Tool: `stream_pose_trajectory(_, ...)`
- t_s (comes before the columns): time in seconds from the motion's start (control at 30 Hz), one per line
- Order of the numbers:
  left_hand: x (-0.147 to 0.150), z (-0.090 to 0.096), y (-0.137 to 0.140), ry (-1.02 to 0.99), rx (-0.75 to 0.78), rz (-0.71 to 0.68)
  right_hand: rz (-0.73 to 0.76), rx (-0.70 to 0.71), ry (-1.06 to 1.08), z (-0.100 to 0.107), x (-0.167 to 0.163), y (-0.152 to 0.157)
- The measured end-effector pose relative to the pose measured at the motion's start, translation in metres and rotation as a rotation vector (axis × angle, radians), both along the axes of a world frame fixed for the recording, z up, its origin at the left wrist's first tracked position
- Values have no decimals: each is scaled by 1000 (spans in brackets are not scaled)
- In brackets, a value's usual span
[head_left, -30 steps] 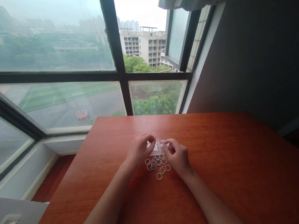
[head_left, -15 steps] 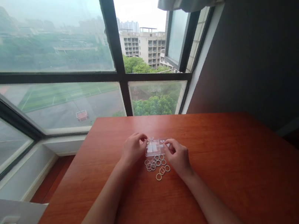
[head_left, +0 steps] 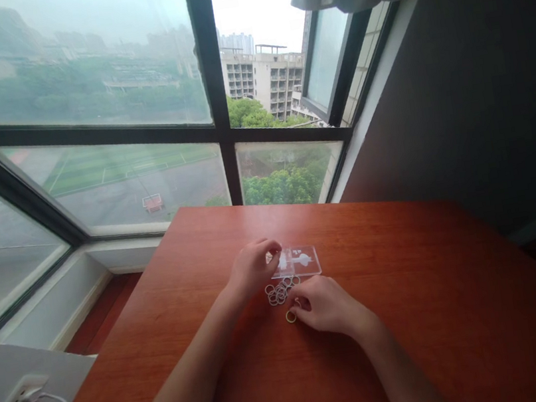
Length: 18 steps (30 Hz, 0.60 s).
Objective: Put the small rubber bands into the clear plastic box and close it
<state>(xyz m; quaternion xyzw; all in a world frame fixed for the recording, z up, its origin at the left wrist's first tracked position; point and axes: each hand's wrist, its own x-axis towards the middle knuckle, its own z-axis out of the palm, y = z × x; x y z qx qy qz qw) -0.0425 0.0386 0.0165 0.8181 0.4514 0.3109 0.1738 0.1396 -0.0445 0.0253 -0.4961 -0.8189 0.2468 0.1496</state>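
1. Rings (head_left: 278,292), small and pale, lie in one loose heap on the counter (head_left: 416,313); they overlap too much to count surely, though there look to be about a dozen.
2. One more ring (head_left: 291,316) lies apart from the heap, on its near side, just at the fingertips of the right hand (head_left: 324,305).
3. One clear plastic box (head_left: 298,261), flat and rectangular, rests on the counter just beyond the heap, with pale shapes showing through it.
4. The left hand (head_left: 253,269) is curled, its fingertips pinched at the left edge of the box; whether it truly grips the box or only touches it I cannot tell.
5. The right hand lies low on the counter, fingers bent toward the single ring and the near edge of the heap; I cannot tell whether it holds one.
6. Two bare forearms reach in from the near edge.
7. Windows (head_left: 99,119) stand beyond the counter, and one socket (head_left: 18,399) with a cable sits at lower left.
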Motion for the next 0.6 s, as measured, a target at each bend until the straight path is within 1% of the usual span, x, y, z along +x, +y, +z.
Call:
stream_pose_trajectory(0.2,0,0,0,20,12,1,32,-16,-137,0,-5,-1)
stream_pose_trajectory(0.3,-1,0,0,20,7,5,40,-12,-156,-2,-7,-1)
stream_pose_trajectory(0.47,-1,2,-1,18,0,16,-10,26,-22,-5,-5,0)
stream_pose_trajectory(0.6,2,5,-3,2,-31,-14,-142,96,71,-10,3,8)
